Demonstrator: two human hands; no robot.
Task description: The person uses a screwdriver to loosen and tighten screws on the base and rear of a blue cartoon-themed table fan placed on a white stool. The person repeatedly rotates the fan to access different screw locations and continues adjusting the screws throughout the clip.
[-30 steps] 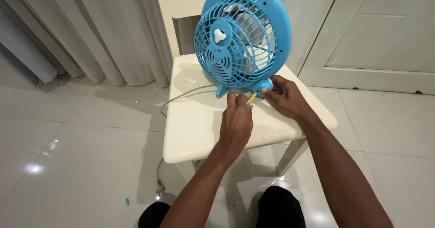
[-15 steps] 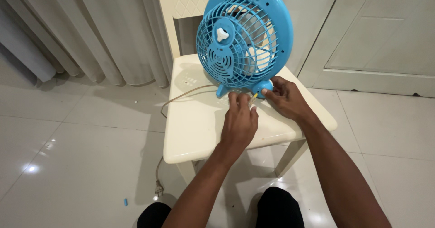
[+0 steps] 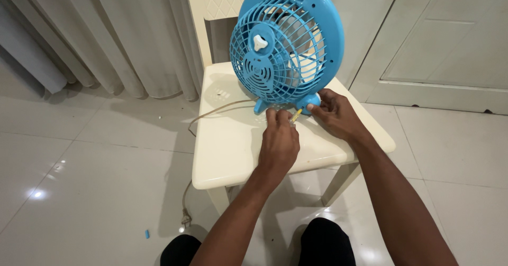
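Up close, left hand (image 3: pixel 279 145) pinching yellow screwdriver (image 3: pixel 296 116), right hand (image 3: pixel 334 113) gripping blue fan (image 3: pixel 287 46) foot, table edge (image 3: pixel 233 179) near.

setting: a home room. pale pleated curtains (image 3: pixel 106 38) reach a glossy white tiled floor (image 3: pixel 90 181); white panelled door (image 3: pixel 444 44); small cream plastic bench (image 3: pixel 233 144).

Both forearms are bare, with no sleeves, watch or rings showing. Black trousers (image 3: pixel 325 242) cover both knees, below the left grip (image 3: pixel 279 145).
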